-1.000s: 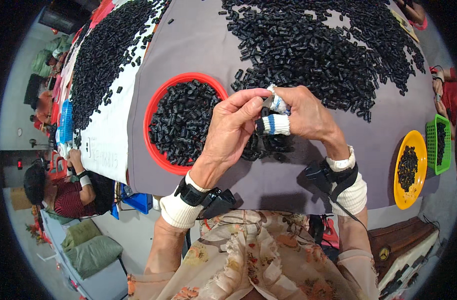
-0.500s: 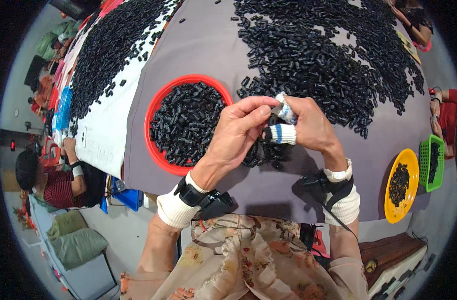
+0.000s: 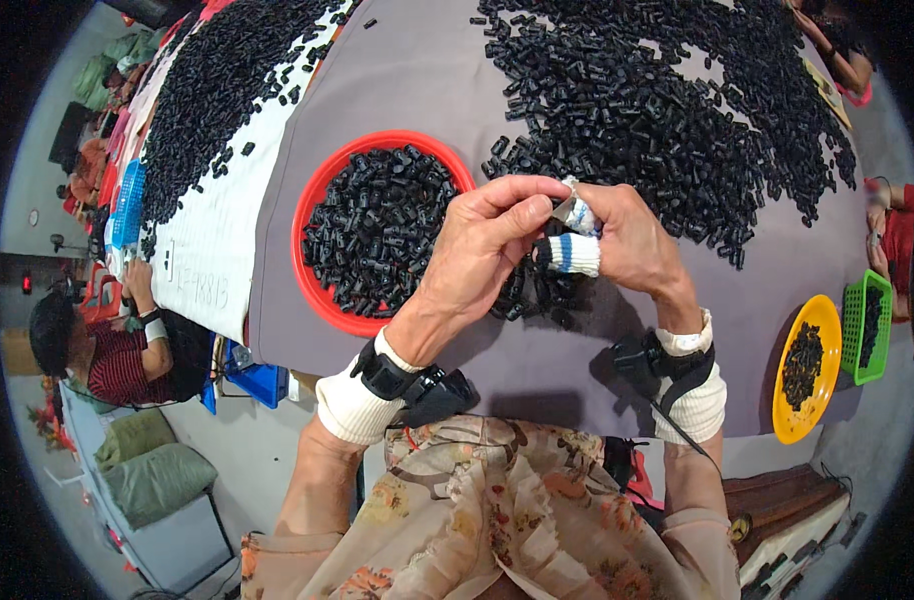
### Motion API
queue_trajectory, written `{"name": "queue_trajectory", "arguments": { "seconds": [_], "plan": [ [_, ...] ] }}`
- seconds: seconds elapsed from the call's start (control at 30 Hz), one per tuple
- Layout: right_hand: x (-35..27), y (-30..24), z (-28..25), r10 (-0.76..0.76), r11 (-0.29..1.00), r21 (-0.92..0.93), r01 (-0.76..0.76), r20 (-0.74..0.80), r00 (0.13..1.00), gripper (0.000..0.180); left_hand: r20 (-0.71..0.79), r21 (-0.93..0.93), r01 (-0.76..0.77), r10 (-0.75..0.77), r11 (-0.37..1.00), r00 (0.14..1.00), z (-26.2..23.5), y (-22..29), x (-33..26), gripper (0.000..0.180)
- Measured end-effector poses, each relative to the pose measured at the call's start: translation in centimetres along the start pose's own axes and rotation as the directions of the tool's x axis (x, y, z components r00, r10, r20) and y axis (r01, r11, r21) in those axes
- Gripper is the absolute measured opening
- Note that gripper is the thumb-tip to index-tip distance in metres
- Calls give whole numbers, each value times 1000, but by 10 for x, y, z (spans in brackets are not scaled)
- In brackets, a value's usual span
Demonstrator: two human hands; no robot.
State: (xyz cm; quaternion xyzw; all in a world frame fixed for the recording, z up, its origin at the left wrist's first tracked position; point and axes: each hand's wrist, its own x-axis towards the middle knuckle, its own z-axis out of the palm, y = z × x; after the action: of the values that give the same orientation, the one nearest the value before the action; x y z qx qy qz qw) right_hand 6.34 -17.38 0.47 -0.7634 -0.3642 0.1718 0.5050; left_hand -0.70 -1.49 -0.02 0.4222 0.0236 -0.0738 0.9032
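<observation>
Above the table's near part, my left hand (image 3: 477, 245) and my right hand (image 3: 637, 240) meet at their fingertips. Thumb and forefinger of the left are pinched together; whatever they hold is too small to make out. White cloth sleeves with blue stripes (image 3: 573, 254) wrap fingers of my right hand, which is closed on a thin grey blade (image 3: 563, 209) pointing toward the left thumb. Small black cylindrical parts (image 3: 537, 295) lie below the hands. Left of them stands a red round basin (image 3: 312, 285) heaped with the same kind of parts.
A large pile of black parts (image 3: 617, 130) spreads over the grey cloth (image 3: 377, 90). Another pile (image 3: 217, 100) lies on white cloth at left. At right are a yellow plate (image 3: 823, 385) and a green basket (image 3: 879, 345) with parts. A co-worker (image 3: 127, 350) sits at left.
Both hands stay together and appear slightly farther right and higher in the view. The basin and table have shifted a little as the view moved. The pinch and blade grip look the same.
</observation>
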Motion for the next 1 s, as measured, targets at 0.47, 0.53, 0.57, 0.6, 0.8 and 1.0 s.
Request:
{"name": "queue_trajectory", "arguments": {
  "seconds": [0.47, 0.53, 0.57, 0.6, 0.8, 1.0],
  "plan": [
    [-2, -1, 1, 7, 1000, -30, -9, -47, 999, 37, 29, -5, 9, -9, 1000, 1000, -1, 0, -2, 19],
    [-2, 0, 3, -13, 999, -46, 9, -75, 997, 37, 7, -13, 3, -3, 1000, 1000, -1, -1, -2, 19],
    [-1, 1, 4, -13, 999, -45, 10, -71, 997, 37, 3, -13, 1, -1, 1000, 1000, -2, -1, -2, 19],
    [-2, 1, 4, -11, 1000, -23, 10, -74, 997, 36, 1, -16, 5, -5, 1000, 1000, -1, -1, -1, 19],
    [-1, 2, 4, -3, 1000, -21, 2, -36, 999, 34, -38, -6, 3, -3, 1000, 999, -1, -3, 2, 19],
    [-3, -1, 1, -12, 1000, -13, 12, -44, 999, 31, -14, -58, 25, -26, 998, 1000, -3, -4, 1, 21]
  ]
}}
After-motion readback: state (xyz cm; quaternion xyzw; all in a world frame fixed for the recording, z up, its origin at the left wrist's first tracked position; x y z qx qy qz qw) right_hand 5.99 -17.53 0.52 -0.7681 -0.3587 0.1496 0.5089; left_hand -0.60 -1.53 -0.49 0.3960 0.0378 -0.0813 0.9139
